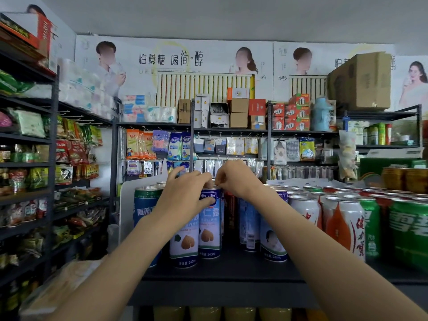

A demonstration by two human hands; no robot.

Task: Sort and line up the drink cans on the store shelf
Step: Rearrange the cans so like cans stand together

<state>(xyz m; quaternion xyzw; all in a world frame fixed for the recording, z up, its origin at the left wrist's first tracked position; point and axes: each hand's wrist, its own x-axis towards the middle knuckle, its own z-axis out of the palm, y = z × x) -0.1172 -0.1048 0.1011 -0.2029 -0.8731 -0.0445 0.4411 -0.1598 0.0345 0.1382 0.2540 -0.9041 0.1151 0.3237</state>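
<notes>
Both hands are met at the rim of one slim blue-and-white can (209, 228).
Left hand (185, 198) is curled round its smooth metal top, thumb on the label; right hand (236, 179) is pinched at the rim — upright on the dark shelf (220, 272), touching a matching can (184, 246).

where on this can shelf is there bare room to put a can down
Bare shelf runs along the front edge, before the blue cans. A narrow gap opens by the dark can. Right, white cans and green cans pack tight.
</notes>
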